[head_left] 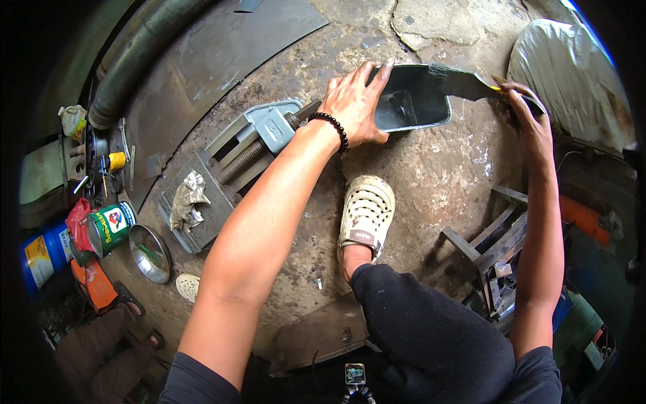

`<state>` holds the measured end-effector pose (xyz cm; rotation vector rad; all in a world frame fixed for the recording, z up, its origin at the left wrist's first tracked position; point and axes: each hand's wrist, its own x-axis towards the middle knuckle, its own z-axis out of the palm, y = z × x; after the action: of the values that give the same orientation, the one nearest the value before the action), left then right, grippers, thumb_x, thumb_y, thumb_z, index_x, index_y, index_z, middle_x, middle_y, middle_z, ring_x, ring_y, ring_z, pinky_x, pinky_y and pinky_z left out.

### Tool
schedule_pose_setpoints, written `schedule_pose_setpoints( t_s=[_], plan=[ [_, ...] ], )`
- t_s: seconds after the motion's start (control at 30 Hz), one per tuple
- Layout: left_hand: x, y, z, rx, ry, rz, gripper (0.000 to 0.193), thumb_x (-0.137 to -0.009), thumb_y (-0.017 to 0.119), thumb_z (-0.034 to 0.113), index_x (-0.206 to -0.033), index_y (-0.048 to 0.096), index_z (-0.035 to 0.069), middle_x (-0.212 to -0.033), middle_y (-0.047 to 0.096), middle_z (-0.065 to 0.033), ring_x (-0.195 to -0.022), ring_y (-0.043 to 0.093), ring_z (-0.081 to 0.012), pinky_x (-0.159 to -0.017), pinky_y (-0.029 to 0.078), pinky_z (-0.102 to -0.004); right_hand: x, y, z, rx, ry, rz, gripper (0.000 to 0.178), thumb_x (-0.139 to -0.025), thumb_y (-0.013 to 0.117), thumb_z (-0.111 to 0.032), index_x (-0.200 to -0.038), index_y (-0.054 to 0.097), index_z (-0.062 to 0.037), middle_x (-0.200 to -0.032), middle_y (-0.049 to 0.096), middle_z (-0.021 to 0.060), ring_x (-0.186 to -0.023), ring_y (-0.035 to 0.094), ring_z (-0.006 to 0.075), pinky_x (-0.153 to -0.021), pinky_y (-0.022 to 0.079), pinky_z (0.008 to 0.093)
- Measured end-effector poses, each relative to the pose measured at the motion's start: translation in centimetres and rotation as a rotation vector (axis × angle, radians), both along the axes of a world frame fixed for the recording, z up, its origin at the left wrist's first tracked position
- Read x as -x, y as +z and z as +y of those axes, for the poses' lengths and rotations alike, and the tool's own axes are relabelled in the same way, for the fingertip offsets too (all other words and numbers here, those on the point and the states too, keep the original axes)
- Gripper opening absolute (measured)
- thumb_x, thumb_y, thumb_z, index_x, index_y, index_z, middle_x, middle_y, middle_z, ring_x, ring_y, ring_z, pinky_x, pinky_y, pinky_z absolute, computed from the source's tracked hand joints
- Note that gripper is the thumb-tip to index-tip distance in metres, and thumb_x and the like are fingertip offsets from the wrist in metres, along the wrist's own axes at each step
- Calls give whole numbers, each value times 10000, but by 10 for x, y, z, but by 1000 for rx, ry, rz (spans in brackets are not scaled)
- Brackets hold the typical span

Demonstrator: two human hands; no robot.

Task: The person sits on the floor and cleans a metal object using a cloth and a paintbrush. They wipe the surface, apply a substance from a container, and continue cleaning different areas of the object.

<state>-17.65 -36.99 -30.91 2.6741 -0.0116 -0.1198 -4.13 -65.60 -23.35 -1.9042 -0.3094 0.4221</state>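
Observation:
My left hand (354, 104) grips the near end of a grey open-topped metal box (420, 125), with fingers over its far rim and thumb at the near side. Inside, the box looks dark and smooth. In my right hand (528, 114) is a paintbrush (464, 83) with a dark, wavy handle and a bit of yellow near my fingers. Its grey bristles lie at the box's upper right rim. A grey-blue bench vise (272, 128) with a long screw sits left of the box, partly behind my left wrist.
A crumpled rag (189, 200) lies on the vise's base plate. Further left are a metal bowl (149, 254), a green can (113, 229) and a blue bucket (48, 256). Sheet metal (222, 50) covers the upper left floor. A metal frame (494, 246) stands right of my shoe (367, 212).

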Motion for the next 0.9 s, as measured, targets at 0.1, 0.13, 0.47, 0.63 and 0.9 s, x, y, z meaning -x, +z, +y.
schedule_pose_setpoints(
  t_s=[0.1,0.13,0.47,0.63,0.9],
  plan=[
    [1,-2,2,7,1,4,1245,-552,870,334,-1537,127,167,-1510,285,-230,-1376,338,-380,-1108,281,-531,-9,-13,-2,30,-42,10,277,-949,613,-302,-1065,666,-56,-794,603,-11,-679,502,61,-608,382,213],
    [1,-2,3,-8,3,24,1249,-548,871,335,-1537,127,170,-1511,284,-229,-1377,337,-380,-1108,280,-535,-12,-16,-6,49,-81,13,277,-947,614,-306,-1055,670,-57,-788,600,-13,-670,498,61,-602,380,215],
    [2,-8,7,7,-15,-5,1262,-541,873,347,-1536,122,151,-1504,296,-232,-1366,348,-393,-1103,295,-515,-10,-11,-52,-133,-194,52,243,-933,616,-272,-1032,674,-58,-788,594,-10,-649,509,69,-581,389,211],
    [-4,-6,7,24,-30,-25,1255,-542,867,346,-1534,126,144,-1498,303,-242,-1364,351,-396,-1099,300,-514,-14,-26,-22,-231,-22,169,262,-951,595,-257,-1083,628,-33,-789,582,17,-635,498,77,-571,384,220],
    [-7,-3,4,23,-53,-50,1240,-549,856,342,-1534,130,140,-1501,299,-239,-1364,354,-388,-1103,303,-499,-28,-50,-25,-97,-19,153,257,-956,595,-272,-1037,642,-32,-736,577,10,-596,490,71,-532,374,224]
  ],
)
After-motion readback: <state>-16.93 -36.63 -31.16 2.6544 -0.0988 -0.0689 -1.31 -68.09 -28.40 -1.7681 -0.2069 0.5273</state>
